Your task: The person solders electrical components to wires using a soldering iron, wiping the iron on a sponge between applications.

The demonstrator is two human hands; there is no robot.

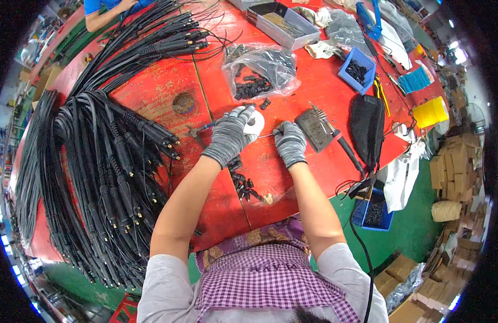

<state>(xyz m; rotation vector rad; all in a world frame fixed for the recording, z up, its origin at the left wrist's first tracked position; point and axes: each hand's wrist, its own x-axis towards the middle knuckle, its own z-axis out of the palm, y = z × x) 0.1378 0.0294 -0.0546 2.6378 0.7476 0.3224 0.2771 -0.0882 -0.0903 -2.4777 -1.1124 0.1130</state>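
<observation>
- Left hand (227, 134), grey striped glove: fingers and thumb hold the left side of the white roll (256, 128), which sits near mid-bench.
- Right hand (290, 142), same kind of glove: fingers curled narrow on the end of a thin white strand (266, 135); contact point hidden. Strand runs from the roll side, about straight.
- Hands apart, roll and strand between them, over the red bench (270, 172).
- Just beyond the roll: clear plastic bag (284, 70), mouth toward the person, small black parts (253, 89) in it.
- Left of left hand: blue-handled tool (205, 127). Near the forearm on that side, loose black connectors (243, 184).
- Right of right hand: dark worn block (313, 132); soldering iron (349, 153) lies beside it, black handle toward the person.
- Further right: black pouch (366, 126), yellow-handled cutter (383, 97), yellow spool (431, 112).
- Far right: blue bin (347, 80) with black bits in it.
- Left side: big bundle of black cables (95, 161), hanging over the bench edge.
- Top left: another person's forearm (104, 19), blue sleeve.
</observation>
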